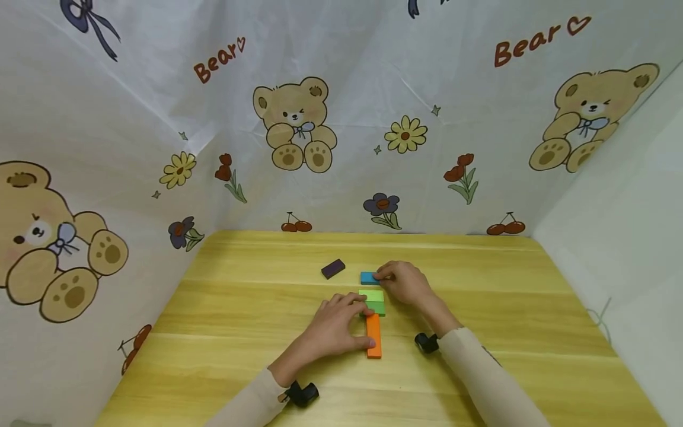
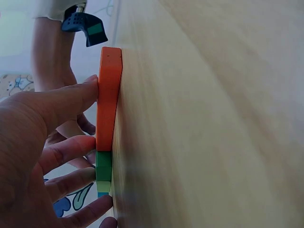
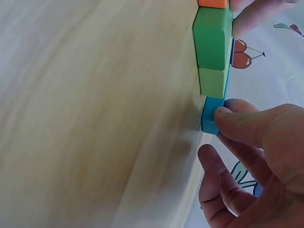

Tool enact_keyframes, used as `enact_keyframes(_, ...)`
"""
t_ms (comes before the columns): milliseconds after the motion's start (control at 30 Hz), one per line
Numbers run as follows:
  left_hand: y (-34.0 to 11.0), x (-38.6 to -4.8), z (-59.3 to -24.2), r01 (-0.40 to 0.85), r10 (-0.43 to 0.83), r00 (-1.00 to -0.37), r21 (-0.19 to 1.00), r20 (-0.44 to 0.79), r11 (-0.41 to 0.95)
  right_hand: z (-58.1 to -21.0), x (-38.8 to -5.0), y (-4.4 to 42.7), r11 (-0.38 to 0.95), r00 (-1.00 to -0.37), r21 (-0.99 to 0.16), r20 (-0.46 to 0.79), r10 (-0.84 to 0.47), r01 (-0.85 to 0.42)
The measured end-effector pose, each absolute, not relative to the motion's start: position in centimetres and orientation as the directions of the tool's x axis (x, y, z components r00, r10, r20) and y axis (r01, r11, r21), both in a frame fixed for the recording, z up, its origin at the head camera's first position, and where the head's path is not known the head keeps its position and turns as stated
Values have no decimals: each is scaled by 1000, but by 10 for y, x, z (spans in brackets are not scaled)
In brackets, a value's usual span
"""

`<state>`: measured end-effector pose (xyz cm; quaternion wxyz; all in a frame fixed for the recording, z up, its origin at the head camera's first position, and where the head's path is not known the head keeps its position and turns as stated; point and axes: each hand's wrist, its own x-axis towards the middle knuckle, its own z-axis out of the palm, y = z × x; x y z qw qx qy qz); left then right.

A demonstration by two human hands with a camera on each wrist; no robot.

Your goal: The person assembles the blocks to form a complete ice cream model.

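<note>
Blocks lie in a line on the table: an orange block, a dark green block, a light green block and, a small gap beyond, a blue block. My left hand rests over the left side of this line. Its thumb and index finger touch the orange block, and its other fingers, spread out, reach along the green blocks. At the blue block's right end, my right hand pinches it between thumb and fingers; the blue block lies flat.
A dark purple block lies at an angle to the left of the blue one. The wooden table ends at the back against a white cloth printed with bears and flowers. A plain white wall stands on the right.
</note>
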<state>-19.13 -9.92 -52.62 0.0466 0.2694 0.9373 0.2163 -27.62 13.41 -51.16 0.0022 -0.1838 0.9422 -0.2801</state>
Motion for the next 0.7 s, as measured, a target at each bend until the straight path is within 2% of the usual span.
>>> enact_keyframes(700,-101,-191,-529,487,527,-849,430,30,760,-513,-272,126,785,-936,-527,65,-347,-327)
